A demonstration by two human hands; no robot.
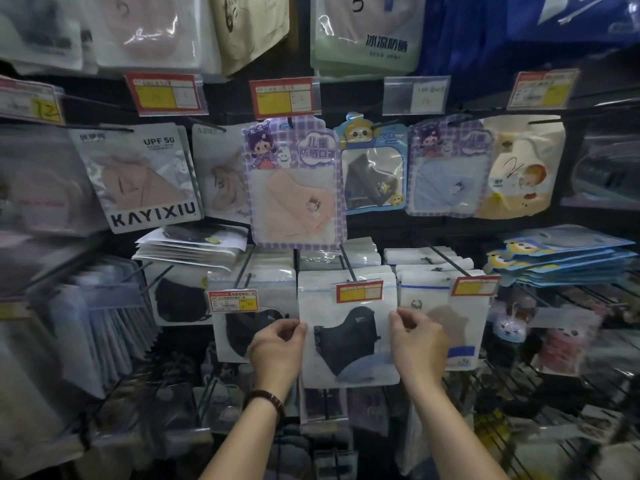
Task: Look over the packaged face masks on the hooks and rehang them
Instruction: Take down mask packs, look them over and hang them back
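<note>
Mask packets (pixel 349 377) across the front of the lower row number three, each with one red-and-yellow price tag in front of it. The left packet (pixel 239 337) shows a black mask below the first tag (pixel 233 301). My left hand (pixel 277 344), with one dark bracelet (pixel 266 400) on its wrist, pinches the left edge of the middle packet (pixel 349 327) between thumb and fingertips. This packet hangs upright with its long axis running top to bottom and its front towards me. Its top edge is behind the second tag (pixel 360 292), under a black hook (pixel 348 263). Its one dark mask (pixel 343 344) points down. My right hand (pixel 419 344) pinches the right edge the same way. The right packet (pixel 446 317) hangs just beside it, under the third tag (pixel 476 285). Above, four cartoon packets (pixel 294 181) hang side by side.
</note>
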